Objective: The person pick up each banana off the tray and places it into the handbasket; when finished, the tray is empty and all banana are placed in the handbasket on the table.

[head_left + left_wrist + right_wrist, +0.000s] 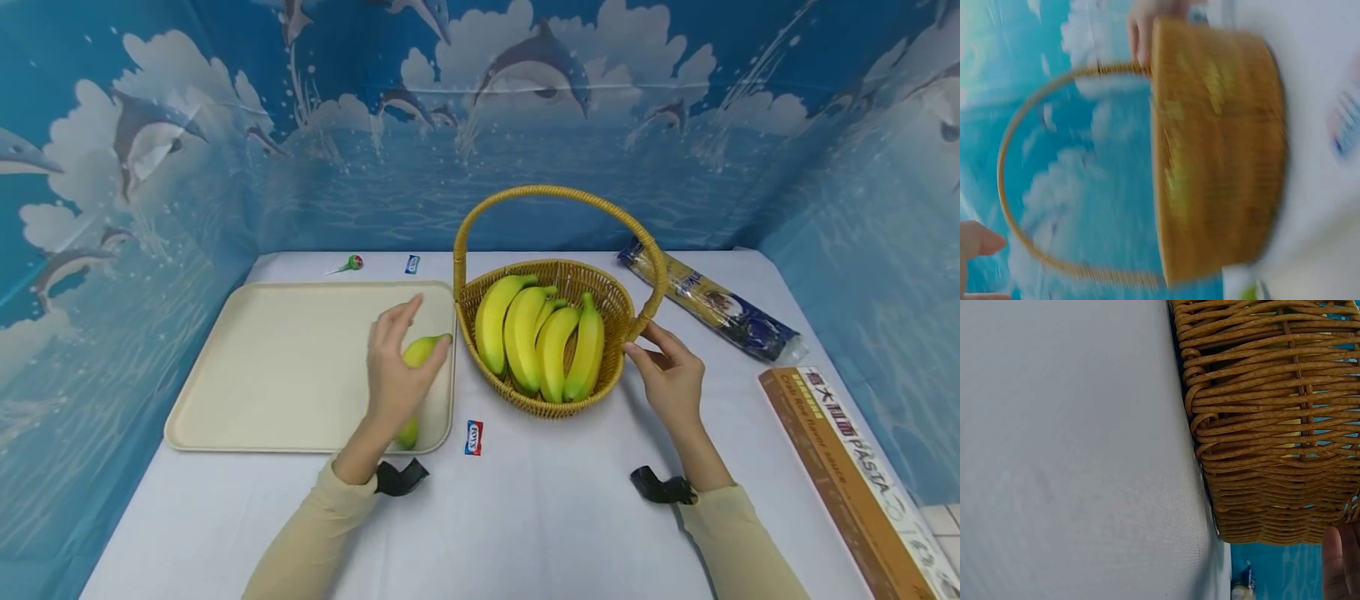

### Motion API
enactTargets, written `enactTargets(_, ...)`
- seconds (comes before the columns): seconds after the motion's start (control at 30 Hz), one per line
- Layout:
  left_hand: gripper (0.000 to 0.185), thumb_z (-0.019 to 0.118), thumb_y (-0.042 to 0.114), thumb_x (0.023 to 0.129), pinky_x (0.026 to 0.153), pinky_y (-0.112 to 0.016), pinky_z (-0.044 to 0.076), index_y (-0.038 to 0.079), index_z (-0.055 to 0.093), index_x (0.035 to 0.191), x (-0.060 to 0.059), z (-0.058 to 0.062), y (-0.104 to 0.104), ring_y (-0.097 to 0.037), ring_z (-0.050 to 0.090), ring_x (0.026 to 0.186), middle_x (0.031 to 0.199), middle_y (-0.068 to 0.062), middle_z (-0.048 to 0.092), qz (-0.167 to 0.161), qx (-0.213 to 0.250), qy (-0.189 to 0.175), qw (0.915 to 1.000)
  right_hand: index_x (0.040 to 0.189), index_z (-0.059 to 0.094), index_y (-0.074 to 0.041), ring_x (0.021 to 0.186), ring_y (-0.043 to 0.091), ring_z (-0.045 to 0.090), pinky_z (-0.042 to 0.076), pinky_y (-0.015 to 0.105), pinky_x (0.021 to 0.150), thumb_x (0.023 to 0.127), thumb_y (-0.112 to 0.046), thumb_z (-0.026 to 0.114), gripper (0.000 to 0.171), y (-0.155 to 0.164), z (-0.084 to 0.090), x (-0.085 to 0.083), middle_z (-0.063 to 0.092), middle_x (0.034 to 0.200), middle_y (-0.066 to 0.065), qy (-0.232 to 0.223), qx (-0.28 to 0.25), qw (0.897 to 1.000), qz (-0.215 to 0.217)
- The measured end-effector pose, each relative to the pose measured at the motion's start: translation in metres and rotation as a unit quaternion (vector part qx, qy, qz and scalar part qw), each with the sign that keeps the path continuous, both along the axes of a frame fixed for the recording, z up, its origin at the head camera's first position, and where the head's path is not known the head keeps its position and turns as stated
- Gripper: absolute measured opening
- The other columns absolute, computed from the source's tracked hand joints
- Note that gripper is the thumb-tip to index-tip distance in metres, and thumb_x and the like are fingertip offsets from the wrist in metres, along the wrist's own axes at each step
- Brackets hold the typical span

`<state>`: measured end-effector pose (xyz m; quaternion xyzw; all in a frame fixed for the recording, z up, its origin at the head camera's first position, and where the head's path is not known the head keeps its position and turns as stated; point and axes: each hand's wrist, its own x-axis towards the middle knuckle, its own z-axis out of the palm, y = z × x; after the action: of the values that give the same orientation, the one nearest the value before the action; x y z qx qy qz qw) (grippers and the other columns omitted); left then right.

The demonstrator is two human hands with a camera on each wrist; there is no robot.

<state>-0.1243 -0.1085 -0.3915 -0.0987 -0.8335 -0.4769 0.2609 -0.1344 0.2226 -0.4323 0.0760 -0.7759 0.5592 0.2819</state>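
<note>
A wicker basket [538,410] with a tall arched handle holds several yellow bananas [521,342]. My right hand [671,375] pinches its right rim by the foot of the handle; the right wrist view shows the woven side [1272,437] and some fingers [1334,562]. My left hand [401,367] hovers over the right end of a cream tray [300,367], thumb and fingers spread, holding nothing. Under that hand lies a greenish-yellow banana [407,433], its middle hidden. In the left wrist view the basket [1222,156] is blurred.
Behind the tray lie a lollipop [354,262] and a small blue packet [412,264]. A red-and-blue packet [473,437] is in front of the basket. To the right are a pasta bag [712,300] and a long pasta box [847,475]. A dolphin-print curtain [525,167] surrounds the table.
</note>
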Motion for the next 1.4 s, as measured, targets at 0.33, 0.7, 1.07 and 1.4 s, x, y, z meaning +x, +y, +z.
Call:
enactTargets(0.33,0.081,0.075,0.017,0.082,0.098,-0.051,0.034,0.009,0.034,0.152,0.013,-0.037,-0.071,-0.036,0.048,0.118,0.143,-0.023,0.042,0.088,0.017,-0.092,0.9917,0.125,0.060,0.010,0.101,-0.006,0.063,0.053,0.011,0.078,0.082,0.014,0.068,0.044,0.001,-0.001,-0.001,0.066,0.112,-0.012,0.006,-0.008,1.000,0.016)
enactTargets(0.7,0.084,0.075,0.021,0.084,0.098,-0.055,0.038,0.010,0.030,0.154,0.007,-0.065,-0.066,-0.037,0.050,0.116,0.143,-0.024,0.040,0.054,0.004,-0.181,0.9819,0.125,0.060,0.011,0.102,-0.007,0.062,0.052,0.011,0.078,0.082,0.015,0.067,0.043,0.000,-0.001,0.001,0.065,0.112,-0.016,0.015,-0.001,1.000,0.015)
enactTargets(1.07,0.075,0.076,0.029,0.084,0.101,-0.055,0.033,0.011,0.042,0.148,0.001,-0.084,-0.059,-0.034,0.050,0.115,0.137,-0.019,0.049,0.028,-0.040,-0.254,0.9660,0.125,0.060,0.010,0.103,-0.007,0.061,0.052,0.011,0.079,0.083,0.014,0.067,0.044,0.001,0.000,0.001,0.068,0.115,0.004,0.011,0.009,1.000,0.005)
enactTargets(1.4,0.058,0.077,0.019,0.079,0.077,-0.031,0.044,0.004,0.060,0.133,0.000,-0.083,-0.055,-0.027,0.059,0.092,0.105,-0.017,0.064,0.070,-0.034,-0.232,0.9695,0.124,0.060,0.011,0.105,-0.007,0.061,0.052,0.011,0.079,0.082,0.015,0.067,0.043,0.001,0.000,0.001,0.068,0.114,0.021,0.016,0.015,1.000,0.002)
